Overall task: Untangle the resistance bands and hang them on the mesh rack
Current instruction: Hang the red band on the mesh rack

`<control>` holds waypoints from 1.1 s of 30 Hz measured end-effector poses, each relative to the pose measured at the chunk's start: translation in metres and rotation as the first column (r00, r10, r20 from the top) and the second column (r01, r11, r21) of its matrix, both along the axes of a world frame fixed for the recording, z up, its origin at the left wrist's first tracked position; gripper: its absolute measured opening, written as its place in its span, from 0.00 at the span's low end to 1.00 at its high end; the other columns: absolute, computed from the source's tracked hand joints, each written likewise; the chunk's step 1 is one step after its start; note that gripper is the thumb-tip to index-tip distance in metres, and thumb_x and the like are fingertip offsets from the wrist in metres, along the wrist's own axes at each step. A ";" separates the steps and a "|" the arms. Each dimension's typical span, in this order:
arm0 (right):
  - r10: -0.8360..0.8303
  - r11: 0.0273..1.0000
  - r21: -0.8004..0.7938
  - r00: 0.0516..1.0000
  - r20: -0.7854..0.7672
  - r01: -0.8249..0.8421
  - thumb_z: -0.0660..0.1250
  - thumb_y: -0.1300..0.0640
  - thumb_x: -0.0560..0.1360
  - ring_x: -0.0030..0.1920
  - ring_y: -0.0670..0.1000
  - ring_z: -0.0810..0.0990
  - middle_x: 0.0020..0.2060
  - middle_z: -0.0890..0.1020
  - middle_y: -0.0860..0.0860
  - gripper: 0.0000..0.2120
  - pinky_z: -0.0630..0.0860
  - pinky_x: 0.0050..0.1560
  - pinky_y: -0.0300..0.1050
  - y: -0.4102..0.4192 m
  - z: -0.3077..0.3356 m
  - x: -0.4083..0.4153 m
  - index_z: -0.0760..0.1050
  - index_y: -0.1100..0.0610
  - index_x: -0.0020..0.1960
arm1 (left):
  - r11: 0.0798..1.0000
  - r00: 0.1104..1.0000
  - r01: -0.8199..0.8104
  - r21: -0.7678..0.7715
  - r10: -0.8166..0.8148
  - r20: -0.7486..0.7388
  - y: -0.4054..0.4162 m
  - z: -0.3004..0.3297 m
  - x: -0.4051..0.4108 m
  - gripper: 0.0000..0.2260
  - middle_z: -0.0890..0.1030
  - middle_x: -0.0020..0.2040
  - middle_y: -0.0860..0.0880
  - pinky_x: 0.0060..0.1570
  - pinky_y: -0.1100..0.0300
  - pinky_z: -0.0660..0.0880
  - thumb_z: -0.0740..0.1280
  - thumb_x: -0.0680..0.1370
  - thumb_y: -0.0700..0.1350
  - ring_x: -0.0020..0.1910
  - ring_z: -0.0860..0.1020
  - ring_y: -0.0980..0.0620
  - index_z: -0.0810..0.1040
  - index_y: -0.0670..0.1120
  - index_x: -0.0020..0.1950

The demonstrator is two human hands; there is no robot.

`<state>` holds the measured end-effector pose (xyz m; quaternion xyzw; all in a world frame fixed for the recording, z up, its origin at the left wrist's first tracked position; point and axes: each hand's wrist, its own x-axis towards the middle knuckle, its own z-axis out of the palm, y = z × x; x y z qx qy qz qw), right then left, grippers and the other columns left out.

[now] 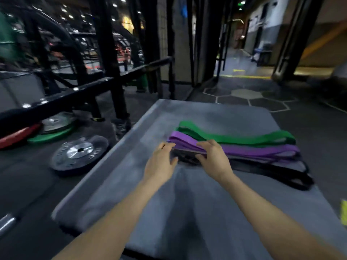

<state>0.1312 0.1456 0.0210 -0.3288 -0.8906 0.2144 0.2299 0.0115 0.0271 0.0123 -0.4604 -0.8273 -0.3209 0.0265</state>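
A pile of resistance bands lies on a grey padded mat (120, 184): green bands (234, 136) at the back, purple bands (249, 150) in the middle, grey and black bands (281, 171) at the front right. My left hand (161, 162) rests at the pile's near left end, its fingers on the dark band ends. My right hand (214, 156) grips the same end of the pile, fingers over the purple bands and thumb under the dark ones. The mesh rack is not clearly visible.
Weight plates lie on the floor to the left: a black one (80, 152), a green one (50, 135) and a red one (16, 136). A black steel rack frame (75, 92) stands behind them. Hexagon-patterned floor (246, 98) stretches beyond the mat.
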 end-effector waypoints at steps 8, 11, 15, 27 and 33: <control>-0.100 0.994 -0.013 0.976 0.194 0.105 0.65 0.58 0.76 0.64 0.58 0.67 0.61 0.72 0.55 0.19 0.72 0.58 0.51 0.069 -0.057 0.025 0.70 0.57 0.67 | 0.993 0.997 0.054 -0.105 -0.059 -0.045 0.066 -0.048 -0.009 0.19 0.72 0.62 0.47 0.61 0.58 0.66 0.67 0.75 0.45 0.60 0.71 0.46 0.72 0.44 0.66; -0.108 0.994 0.006 0.968 0.225 0.109 0.66 0.58 0.75 0.63 0.55 0.67 0.61 0.71 0.53 0.21 0.71 0.57 0.49 0.084 -0.073 0.031 0.69 0.56 0.67 | 0.984 0.987 0.119 -0.131 -0.132 -0.093 0.081 -0.060 -0.013 0.20 0.72 0.62 0.48 0.62 0.60 0.65 0.67 0.76 0.47 0.61 0.69 0.48 0.71 0.45 0.67; -0.097 0.995 0.055 0.974 0.204 0.088 0.66 0.59 0.75 0.61 0.55 0.67 0.60 0.72 0.51 0.20 0.72 0.54 0.50 0.095 -0.083 0.035 0.70 0.56 0.67 | 0.957 0.950 0.207 -0.206 -0.246 -0.190 0.100 -0.070 -0.014 0.19 0.72 0.63 0.51 0.66 0.60 0.61 0.66 0.76 0.45 0.63 0.69 0.50 0.71 0.47 0.67; -0.101 0.994 -0.024 0.961 0.258 0.111 0.63 0.51 0.77 0.67 0.55 0.66 0.66 0.70 0.53 0.24 0.69 0.63 0.51 0.118 -0.078 0.049 0.66 0.57 0.70 | 0.850 0.930 0.182 -0.494 -0.312 -0.195 0.124 -0.068 -0.023 0.21 0.63 0.74 0.53 0.73 0.55 0.44 0.52 0.82 0.42 0.72 0.60 0.54 0.59 0.50 0.75; -0.115 0.992 -0.021 0.943 0.311 0.127 0.62 0.51 0.78 0.66 0.57 0.67 0.65 0.73 0.55 0.21 0.69 0.63 0.52 0.124 -0.079 0.054 0.68 0.56 0.69 | 0.856 0.938 0.144 -0.496 -0.278 -0.207 0.130 -0.066 -0.024 0.21 0.68 0.71 0.53 0.72 0.56 0.49 0.53 0.81 0.39 0.70 0.65 0.53 0.61 0.52 0.74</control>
